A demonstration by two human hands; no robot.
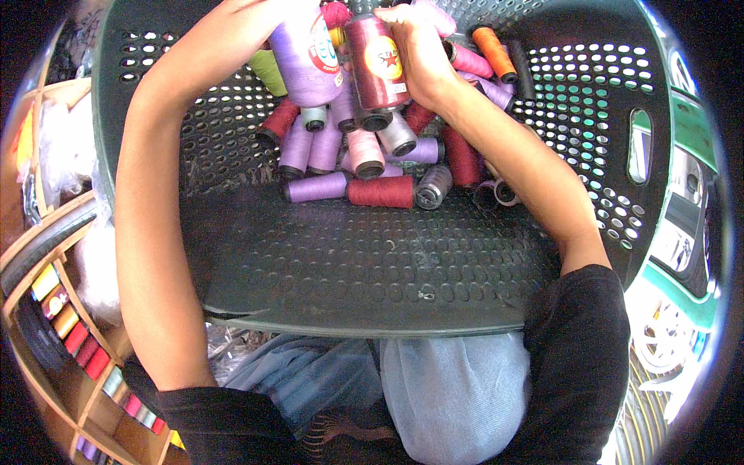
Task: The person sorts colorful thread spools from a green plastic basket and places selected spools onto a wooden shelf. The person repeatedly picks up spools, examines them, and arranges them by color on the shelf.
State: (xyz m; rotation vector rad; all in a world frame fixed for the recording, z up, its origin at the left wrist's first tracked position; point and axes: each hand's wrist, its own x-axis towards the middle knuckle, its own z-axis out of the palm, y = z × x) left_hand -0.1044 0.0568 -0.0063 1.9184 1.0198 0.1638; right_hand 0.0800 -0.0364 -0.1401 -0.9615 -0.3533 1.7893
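Note:
Over a dark green plastic basket [372, 256], both my arms reach to its far part, where thread spools are piled. My left hand [262, 14], partly cut off by the top edge, is closed on a large purple thread spool [304, 66] with a round label. Right beside it, a dark red thread spool [375, 74] is gripped by my right hand [421, 56], its thumb near the top. Both spools are held upright above the pile. Below them lie several smaller spools, among them a pink spool [365, 151], a red spool [381, 191] and a grey spool [433, 187].
An orange spool [494, 54] and a black spool [521, 70] lean at the basket's right side. The basket's perforated wall has a handle slot [639, 146]. On the left stands a wooden shelf [81, 418] with coloured spools. My knees [453, 395] are against the near rim.

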